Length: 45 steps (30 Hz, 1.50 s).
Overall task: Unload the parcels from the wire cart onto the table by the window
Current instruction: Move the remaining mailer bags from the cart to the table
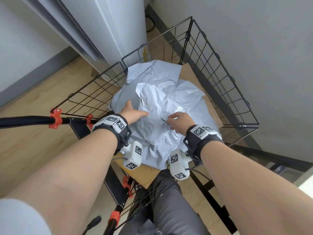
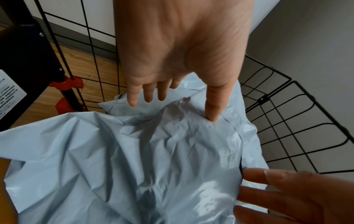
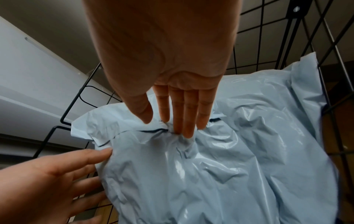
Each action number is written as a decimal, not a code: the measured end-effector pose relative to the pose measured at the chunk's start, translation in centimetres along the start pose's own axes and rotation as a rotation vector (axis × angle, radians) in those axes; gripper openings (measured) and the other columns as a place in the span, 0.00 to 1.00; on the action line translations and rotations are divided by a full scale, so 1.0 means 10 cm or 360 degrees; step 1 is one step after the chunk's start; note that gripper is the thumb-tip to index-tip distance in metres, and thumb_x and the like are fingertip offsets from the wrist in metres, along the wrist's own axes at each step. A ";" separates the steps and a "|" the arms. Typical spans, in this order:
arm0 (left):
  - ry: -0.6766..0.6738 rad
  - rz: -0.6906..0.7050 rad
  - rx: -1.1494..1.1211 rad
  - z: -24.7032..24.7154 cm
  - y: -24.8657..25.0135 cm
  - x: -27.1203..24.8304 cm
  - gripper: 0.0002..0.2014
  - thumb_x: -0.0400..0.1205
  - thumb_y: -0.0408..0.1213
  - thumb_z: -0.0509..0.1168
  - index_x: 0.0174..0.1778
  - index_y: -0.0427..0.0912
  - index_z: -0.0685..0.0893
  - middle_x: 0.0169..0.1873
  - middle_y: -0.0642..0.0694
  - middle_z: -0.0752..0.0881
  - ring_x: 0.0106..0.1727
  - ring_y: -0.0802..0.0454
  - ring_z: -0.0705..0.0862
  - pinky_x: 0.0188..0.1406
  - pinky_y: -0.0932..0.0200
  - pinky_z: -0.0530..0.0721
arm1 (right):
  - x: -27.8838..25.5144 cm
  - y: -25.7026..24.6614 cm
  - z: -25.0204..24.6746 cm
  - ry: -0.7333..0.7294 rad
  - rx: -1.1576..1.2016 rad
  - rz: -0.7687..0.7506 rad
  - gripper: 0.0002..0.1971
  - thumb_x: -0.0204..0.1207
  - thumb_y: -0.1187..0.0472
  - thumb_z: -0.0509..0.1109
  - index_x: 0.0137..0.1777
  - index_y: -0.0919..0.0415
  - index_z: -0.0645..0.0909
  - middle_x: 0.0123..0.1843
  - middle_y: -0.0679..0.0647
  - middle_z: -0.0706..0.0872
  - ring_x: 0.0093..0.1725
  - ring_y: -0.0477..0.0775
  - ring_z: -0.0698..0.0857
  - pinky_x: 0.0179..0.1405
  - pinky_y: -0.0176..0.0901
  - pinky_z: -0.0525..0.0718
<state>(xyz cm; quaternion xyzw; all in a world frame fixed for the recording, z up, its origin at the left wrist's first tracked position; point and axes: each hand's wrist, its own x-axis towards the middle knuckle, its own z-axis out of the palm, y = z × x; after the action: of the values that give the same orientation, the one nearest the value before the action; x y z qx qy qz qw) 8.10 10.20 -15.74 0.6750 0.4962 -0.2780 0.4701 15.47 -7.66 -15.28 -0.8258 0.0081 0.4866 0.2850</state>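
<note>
Far left there's the cart's black handle bar with orange clamps, running over a wood floor. A tall white appliance stands behind the cart, up against the grey wall.

Then the left hand: fingers straight and spread, reaching onto the left side of the top parcel. From the left wrist view the thumb tip is pressed into the crinkled plastic and the other fingers are stretched out past its edge, so it's flat on the bag, not curled round it.

The parcels are all pale grey-blue plastic mailer bags, heaped inside the wire cart, with a cardboard sheet lining the bottom under them. At least one more bag lies behind the top one, toward the far corner.

The right hand is on the near right part of that same top bag. In the right wrist view the thumb and fingertips come together on a bunched fold of the plastic, so it's pinching it.

Right of the cart is plain grey wall.
</note>
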 end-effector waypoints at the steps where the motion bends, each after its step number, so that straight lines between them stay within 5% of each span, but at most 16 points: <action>1: -0.0024 -0.0018 -0.0008 0.02 -0.02 0.01 0.51 0.76 0.48 0.73 0.85 0.43 0.45 0.83 0.43 0.57 0.81 0.42 0.61 0.76 0.49 0.63 | 0.01 0.02 0.03 0.0000 0.0020 0.0001 0.03 0.75 0.59 0.67 0.46 0.52 0.81 0.42 0.53 0.87 0.52 0.58 0.88 0.49 0.49 0.84; 6: -0.0077 -0.0092 -0.0098 0.10 -0.10 -0.02 0.48 0.77 0.48 0.71 0.85 0.43 0.46 0.83 0.43 0.57 0.82 0.43 0.60 0.76 0.50 0.62 | -0.01 0.09 0.10 -0.0014 0.0066 0.0070 0.13 0.75 0.56 0.69 0.59 0.55 0.80 0.41 0.50 0.86 0.53 0.55 0.88 0.54 0.50 0.83; 12: -0.0103 -0.0040 -0.0167 -0.03 -0.09 -0.12 0.49 0.74 0.48 0.74 0.85 0.46 0.50 0.82 0.43 0.60 0.80 0.41 0.64 0.75 0.46 0.66 | -0.14 0.04 0.07 0.0049 0.0079 0.0065 0.18 0.74 0.56 0.70 0.54 0.72 0.84 0.41 0.57 0.83 0.43 0.59 0.86 0.46 0.51 0.83; 17: -0.0229 0.0039 -0.0049 -0.11 -0.06 -0.34 0.37 0.69 0.54 0.76 0.72 0.43 0.74 0.66 0.44 0.79 0.63 0.45 0.79 0.67 0.48 0.78 | -0.30 0.03 0.04 0.0111 0.0109 0.0050 0.20 0.74 0.54 0.70 0.55 0.71 0.84 0.40 0.57 0.80 0.40 0.57 0.80 0.46 0.52 0.83; 20: -0.0237 0.0105 0.0008 -0.13 -0.05 -0.51 0.38 0.71 0.54 0.75 0.73 0.41 0.71 0.56 0.46 0.76 0.57 0.47 0.77 0.61 0.50 0.79 | -0.44 0.03 0.00 0.0155 0.0135 0.0048 0.17 0.75 0.52 0.70 0.54 0.66 0.84 0.41 0.58 0.84 0.43 0.55 0.81 0.59 0.62 0.84; 22: -0.0254 0.0144 0.0042 -0.18 -0.04 -0.64 0.41 0.71 0.53 0.75 0.76 0.41 0.68 0.62 0.44 0.75 0.61 0.47 0.76 0.60 0.50 0.79 | -0.55 0.02 -0.04 0.0171 0.0157 0.0005 0.18 0.75 0.52 0.70 0.57 0.65 0.83 0.45 0.61 0.86 0.44 0.54 0.82 0.60 0.63 0.83; 25: -0.0316 0.0190 0.0042 -0.27 0.00 -0.88 0.44 0.72 0.50 0.75 0.80 0.40 0.61 0.74 0.42 0.70 0.68 0.45 0.74 0.60 0.49 0.83 | -0.75 -0.02 -0.12 0.0224 0.0185 -0.0070 0.16 0.76 0.51 0.70 0.58 0.60 0.82 0.42 0.50 0.83 0.47 0.54 0.83 0.59 0.57 0.85; 28: -0.0350 0.0228 -0.0040 -0.33 0.07 -1.14 0.39 0.75 0.47 0.74 0.79 0.41 0.64 0.69 0.40 0.73 0.64 0.43 0.78 0.53 0.49 0.86 | -0.98 -0.08 -0.19 0.0302 0.0195 -0.0137 0.18 0.75 0.50 0.70 0.61 0.58 0.82 0.48 0.51 0.83 0.53 0.55 0.84 0.60 0.57 0.84; 32: -0.0355 0.0356 -0.0074 -0.40 0.18 -1.54 0.25 0.76 0.50 0.72 0.65 0.40 0.78 0.53 0.42 0.83 0.47 0.45 0.86 0.43 0.53 0.89 | -1.37 -0.21 -0.24 0.0379 0.0199 -0.0253 0.26 0.75 0.45 0.70 0.70 0.57 0.76 0.64 0.55 0.82 0.61 0.56 0.82 0.64 0.55 0.81; 36: -0.0270 0.0550 -0.0148 -0.44 0.35 -1.89 0.24 0.75 0.52 0.71 0.59 0.37 0.84 0.37 0.44 0.86 0.33 0.49 0.86 0.29 0.61 0.85 | -1.77 -0.34 -0.30 0.0452 0.0161 -0.0427 0.37 0.70 0.37 0.72 0.76 0.54 0.69 0.71 0.53 0.78 0.67 0.55 0.80 0.68 0.51 0.78; 39: -0.0139 0.0636 -0.0299 -0.41 0.47 -2.13 0.21 0.74 0.52 0.73 0.54 0.39 0.84 0.38 0.43 0.88 0.33 0.48 0.88 0.25 0.62 0.84 | -2.06 -0.39 -0.35 0.0425 0.0090 -0.0567 0.47 0.63 0.32 0.74 0.79 0.53 0.65 0.74 0.50 0.74 0.70 0.53 0.78 0.68 0.46 0.76; 42: -0.0049 0.0708 -0.0351 -0.34 0.56 -2.34 0.20 0.73 0.52 0.74 0.53 0.40 0.85 0.44 0.41 0.89 0.38 0.46 0.90 0.31 0.57 0.89 | -2.30 -0.43 -0.38 0.0440 -0.0032 -0.0648 0.56 0.59 0.33 0.78 0.83 0.53 0.55 0.81 0.54 0.66 0.76 0.55 0.71 0.72 0.50 0.70; 45: -0.0058 0.0751 -0.0366 -0.27 0.65 -2.56 0.20 0.74 0.51 0.72 0.51 0.37 0.87 0.39 0.40 0.90 0.35 0.46 0.89 0.35 0.55 0.90 | -2.45 -0.44 -0.36 0.0507 -0.0107 -0.0693 0.65 0.48 0.31 0.81 0.82 0.48 0.51 0.80 0.55 0.67 0.75 0.55 0.72 0.74 0.53 0.71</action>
<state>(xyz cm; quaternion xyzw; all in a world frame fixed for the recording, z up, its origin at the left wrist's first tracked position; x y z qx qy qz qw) 4.85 1.81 9.19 0.7089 0.3449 -0.1145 0.6045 6.69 -12.18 7.86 -0.8832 -0.1412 0.2778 0.3505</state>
